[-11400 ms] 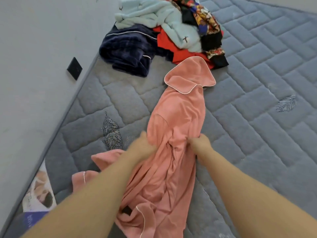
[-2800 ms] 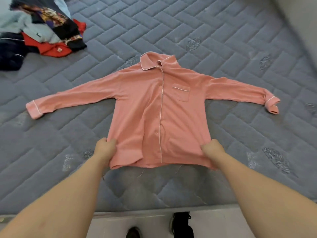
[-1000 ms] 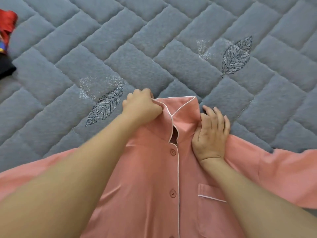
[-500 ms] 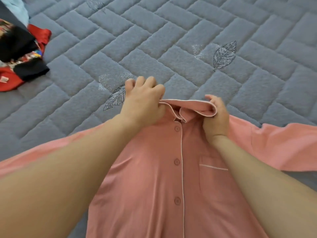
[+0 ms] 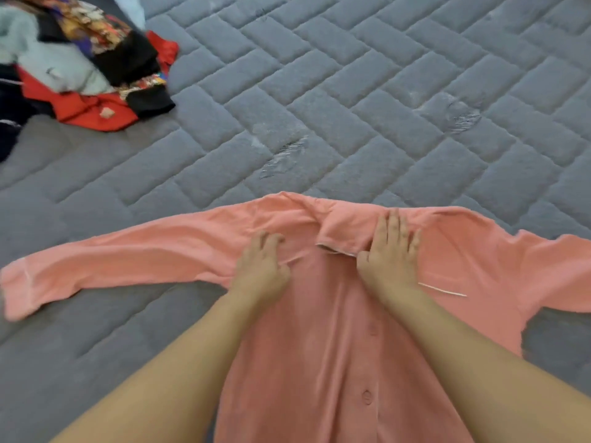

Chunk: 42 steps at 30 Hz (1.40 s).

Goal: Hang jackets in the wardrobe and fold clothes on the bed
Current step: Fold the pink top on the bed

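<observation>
Head view. Pink shirt point(image 5: 335, 330) spread front-up on the grey mattress point(image 5: 351, 107), sleeves out to both sides, not yet folded. Collar point(image 5: 345, 231) turned down flat now, where half a second ago both hands held it raised. Right hand point(image 5: 388, 254) pressing on the collar with straight, spread fingers. Left hand point(image 5: 260, 270) resting just left of the collar, fingers loosely curled; whether pinching cloth, cannot tell. Pile of clothes point(image 5: 80, 59) far up-left of the shirt, untouched. Judging by that, early in the task: no fold made, no jacket or wardrobe in sight.

Home bedroom: quilted mattress point(image 5: 383, 91), clothes pile point(image 5: 80, 59)
</observation>
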Available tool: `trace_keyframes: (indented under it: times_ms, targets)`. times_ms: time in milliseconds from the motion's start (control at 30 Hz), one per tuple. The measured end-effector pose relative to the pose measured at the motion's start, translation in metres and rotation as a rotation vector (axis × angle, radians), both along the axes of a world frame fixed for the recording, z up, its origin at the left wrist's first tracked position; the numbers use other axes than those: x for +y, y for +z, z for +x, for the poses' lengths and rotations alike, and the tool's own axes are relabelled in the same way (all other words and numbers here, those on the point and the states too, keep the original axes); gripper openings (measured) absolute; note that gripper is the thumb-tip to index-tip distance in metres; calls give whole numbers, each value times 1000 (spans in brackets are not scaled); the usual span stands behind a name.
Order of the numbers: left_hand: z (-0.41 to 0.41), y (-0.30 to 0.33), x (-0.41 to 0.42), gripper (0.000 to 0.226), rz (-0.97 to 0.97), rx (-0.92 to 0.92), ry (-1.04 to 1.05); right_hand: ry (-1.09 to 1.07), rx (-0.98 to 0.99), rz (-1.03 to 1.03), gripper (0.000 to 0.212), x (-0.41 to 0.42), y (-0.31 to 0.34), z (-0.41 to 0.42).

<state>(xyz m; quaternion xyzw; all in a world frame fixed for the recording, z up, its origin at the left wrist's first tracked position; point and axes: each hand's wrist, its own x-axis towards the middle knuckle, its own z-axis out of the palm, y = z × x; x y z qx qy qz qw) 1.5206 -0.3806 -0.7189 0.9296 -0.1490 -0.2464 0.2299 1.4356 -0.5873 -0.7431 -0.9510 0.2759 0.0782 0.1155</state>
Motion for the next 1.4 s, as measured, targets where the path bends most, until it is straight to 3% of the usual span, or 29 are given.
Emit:
trace_keyframes:
  times_ms: [67,167,267,333,433,600,700,833,933,1067,1233,1400]
  targets:
    - [12,1,50,50,-12,-6,405,161,-93,17,76,45,6,23]
    - [29,6,127,50,-66,98,1012,366,7,22,76,131,6,55]
    - [43,13,189,35,-553,312,1417,409,91,59,73,214,1,82]
    - [54,23,217,13,-771,366,1538,418,162,103,70,257,-9,93]
    - [74,22,253,29,-966,403,1668,392,305,133,82,284,-28,101]
    - [105,1,293,29,-942,468,1870,388,391,113,87,286,-35,108]
    - [114,1,300,8,-1028,442,1911,396,413,101,88,287,-33,107]
    - [117,20,309,10,-1096,234,1771,425,429,187,92,279,-22,111]
    - [118,39,287,25,-967,69,1633,445,314,370,77,258,1,99]
    - [104,73,197,18,-810,-85,1228,198,71,393,59,196,26,44]
    - [63,105,48,30,-718,-126,683,-172,292,290,63,55,37,-41]
    - [-6,104,-104,29,-632,-170,286,-93,367,174,60,-70,40,-123]
